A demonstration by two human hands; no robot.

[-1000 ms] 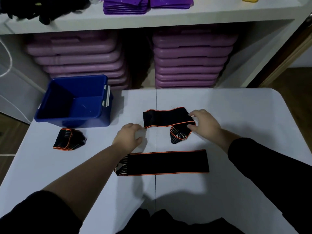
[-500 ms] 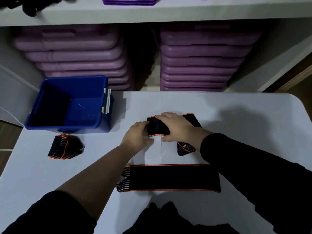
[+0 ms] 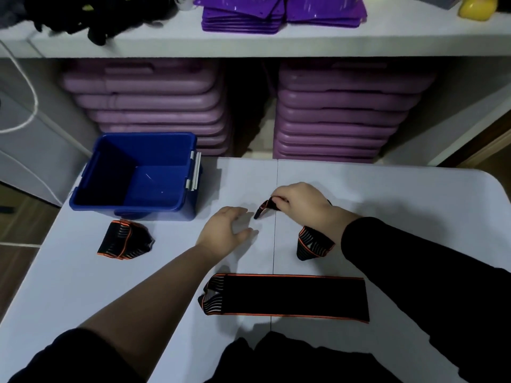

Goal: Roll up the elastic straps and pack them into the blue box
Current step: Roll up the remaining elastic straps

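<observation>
No brand, label or writing can be read on any of the things in view. The right hand (image 3: 300, 207) pinches one end of a black elastic strap (image 3: 313, 243) with orange edging, fingers closed on it and lifting that end off the white table (image 3: 387, 194); the strap passes under the wrist and its other, striped end lies on the table just beside the dark sleeve (image 3: 414, 272), pointing toward the person. The left hand (image 3: 225, 230) rests flat and open on the table, fingers spread, just left of the lifted end and not touching it.

A second strap (image 3: 287, 298) lies flat nearer the person, its long axis running left to right across the table, its striped end at the left. A rolled strap (image 3: 123, 240) sits well to the left, just in front of the blue box (image 3: 132, 208). The box stands open at the table's far left corner, with a grey latch (image 3: 193, 170) on its right side; no straps show inside it.

Behind the table, stacks of purple cases (image 3: 343, 117) fill the lower shelf, and flat purple sheets (image 3: 276, 12) lie on the shelf above.
</observation>
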